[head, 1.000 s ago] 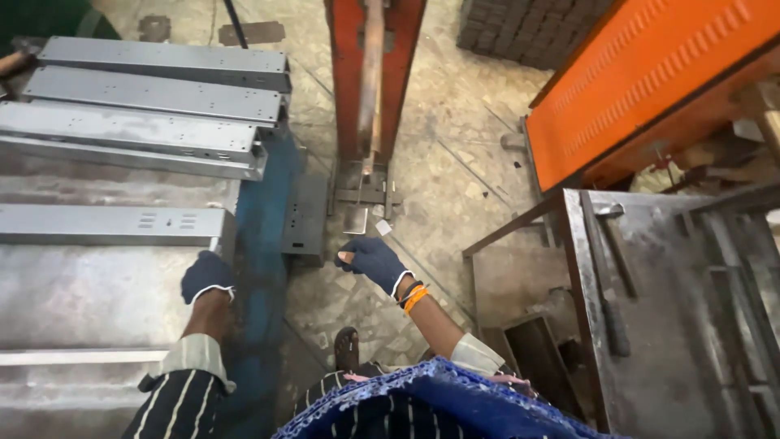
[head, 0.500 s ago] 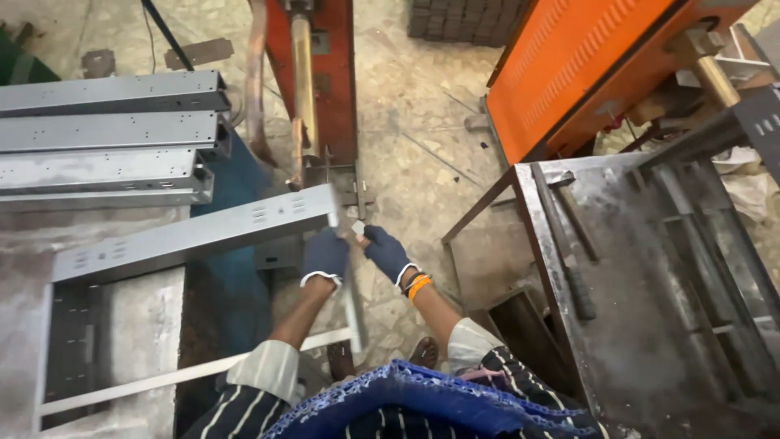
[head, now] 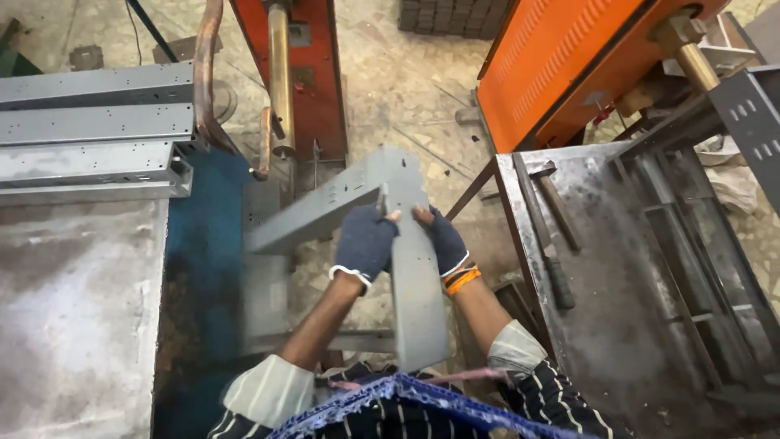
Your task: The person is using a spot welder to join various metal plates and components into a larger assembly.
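- Holding the grey metal frame point(head: 406, 244) with both gloved hands, the person has it now in the air in front of the body, between the two desks and above the floor.
- One second ago only the left hand touched a grey part on the left desk, and the right hand was alone near the red machine; half a second ago the frame was half lifted over the blue edge of this desk.
- The left hand point(head: 366, 242) is clenched around the left side of the frame's corner piece, fingers over its edge.
- The right hand point(head: 443, 240), with an orange band at the wrist, grasps the right side of the same piece, just beside the left hand.
- The frame is tilted: one long arm goes up and left toward the red welding machine point(head: 302, 73), the other comes down toward the person's lap.
- So the frame has left the left desk point(head: 77, 309) completely, and I judge that the carrying is in progress.
- Grey channel pieces point(head: 93, 134) are stacked at the far edge of the left desk.
- A hammer point(head: 556, 203) lies near the left edge of the right desk point(head: 626, 341).
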